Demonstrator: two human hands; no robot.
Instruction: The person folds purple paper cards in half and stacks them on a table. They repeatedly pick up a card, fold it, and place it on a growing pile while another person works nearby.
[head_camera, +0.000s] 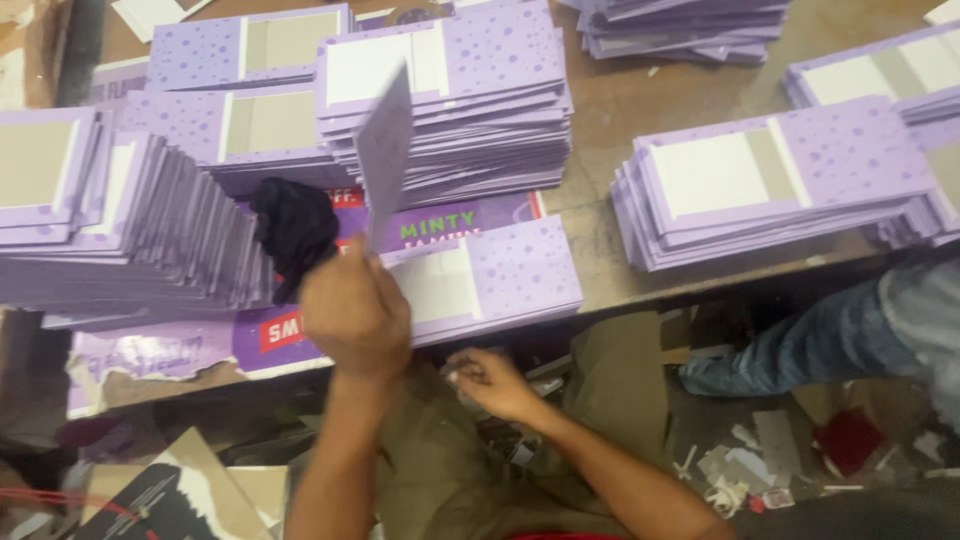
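Near the middle of the frame, the left hand (355, 310) pinches a purple card (385, 155) upright above a flat one (480, 280) on the table (640, 100). Lower down, the right hand (490, 382) curls around something small. Many full stacks (460, 110) surround them, so much looks already piled.

Purple spotted card sheet (385, 150) in left hand (352, 312): thin matt paperboard. Stacked purple card covers (450, 100), twelve o'clock: smooth matt, grey board panels. Black cloth rag (292, 228), ten o'clock: soft, crumpled. Brown worktop (650, 100): dull, worn.
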